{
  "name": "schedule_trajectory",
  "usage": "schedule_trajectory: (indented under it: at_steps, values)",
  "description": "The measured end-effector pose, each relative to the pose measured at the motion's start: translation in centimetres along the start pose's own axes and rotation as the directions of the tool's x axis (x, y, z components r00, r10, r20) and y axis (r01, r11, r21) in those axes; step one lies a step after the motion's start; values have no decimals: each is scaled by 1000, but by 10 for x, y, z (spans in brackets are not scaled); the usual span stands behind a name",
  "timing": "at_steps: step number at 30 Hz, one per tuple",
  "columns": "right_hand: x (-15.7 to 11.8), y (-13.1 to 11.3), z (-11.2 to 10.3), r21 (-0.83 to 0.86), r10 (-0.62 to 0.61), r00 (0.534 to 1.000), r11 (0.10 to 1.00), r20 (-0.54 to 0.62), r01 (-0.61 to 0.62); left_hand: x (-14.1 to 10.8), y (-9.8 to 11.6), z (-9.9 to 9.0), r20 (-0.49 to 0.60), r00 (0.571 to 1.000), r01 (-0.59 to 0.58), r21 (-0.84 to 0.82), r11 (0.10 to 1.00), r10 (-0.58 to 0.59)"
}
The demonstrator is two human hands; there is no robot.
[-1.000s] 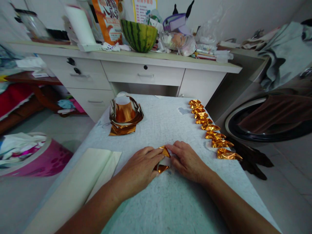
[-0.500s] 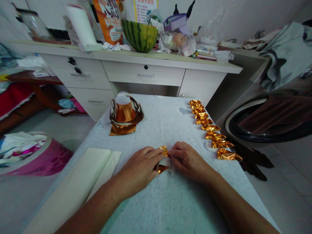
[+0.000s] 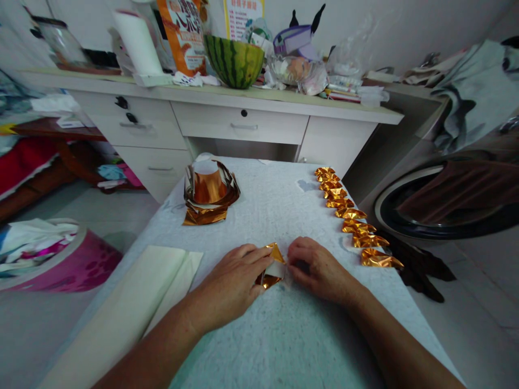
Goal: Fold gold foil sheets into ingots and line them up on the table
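On the table in front of me is a small piece of gold foil paper (image 3: 276, 253), partly folded, with a pale underside showing. My left hand (image 3: 239, 273) grips it from the left, fingers over the top and thumb at the near edge, covering much of it. Beside its right edge, my right hand (image 3: 318, 268) has its fingers curled into a pinch; whether anything is between the fingertips is hidden. Folded gold foil pieces (image 3: 344, 212) run in a row along the table's right side. A curled stack of gold foil sheets (image 3: 208, 187) stands at the far left.
A folded cream sheet (image 3: 133, 297) lies along the table's left side. Behind the table (image 3: 275, 200) stands a white drawer cabinet (image 3: 214, 120) bearing a cut watermelon (image 3: 234, 62). A pink basket (image 3: 77, 267) of cloths is at left, a front-loading washing machine (image 3: 389, 200) at right.
My right hand has drawn back slightly to the right from the foil paper, its fingers more curled. My left hand stays on the paper. The view has shifted slightly.
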State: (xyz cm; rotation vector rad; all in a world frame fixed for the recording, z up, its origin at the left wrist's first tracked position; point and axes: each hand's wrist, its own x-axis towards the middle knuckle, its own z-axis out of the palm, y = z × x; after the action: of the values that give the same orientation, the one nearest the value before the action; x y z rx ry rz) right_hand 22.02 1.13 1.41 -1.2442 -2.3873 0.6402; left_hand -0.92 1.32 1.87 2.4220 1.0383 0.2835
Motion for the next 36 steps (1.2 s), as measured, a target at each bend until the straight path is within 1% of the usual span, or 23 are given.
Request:
schedule_trajectory:
  at_steps: [4,7,11,14,17,19,21,23,25,29,32,36]
  values:
    - [0,-2,5,-3,29,998,1000,-61,-29,1,2,-2,-12,999,-48,-22,999,48]
    - [0,-3,6,-14,22,999,1000,-41,-22,2,-1,0,-38,994,-98,-16,995,98]
    - [0,-5,6,-26,26,999,999,-23,-27,3,-7,6,-79,990,-118,-16,993,117]
    - [1,-5,8,-29,27,999,999,-46,-28,2,-8,8,-130,990,-61,-6,998,60]
    - [2,-5,10,-27,-1,998,1000,-68,-1,0,-8,8,-208,976,60,6,998,-57]
    - [3,-5,12,-28,-28,997,999,-73,26,-1,-8,7,-237,961,143,-5,990,-140]
    - [4,-4,13,-31,-42,996,999,-73,40,-2,-9,7,-223,954,202,-18,979,-201]
    - [4,-1,14,-37,-43,996,998,-78,40,-1,-9,6,-183,959,218,-8,976,-216]
    - [4,1,15,-52,-47,995,998,-90,42,0,-8,4,-149,969,203,18,979,-198]
    - [4,3,18,-96,-70,992,994,-102,60,4,-3,2,-122,982,149,41,988,-143]
    - [5,3,18,-114,-87,991,991,-103,75,4,-2,1,-121,987,110,37,993,-105]
    - [6,2,19,-116,-104,989,989,-108,91,4,-2,4,-134,986,117,96,989,-103]
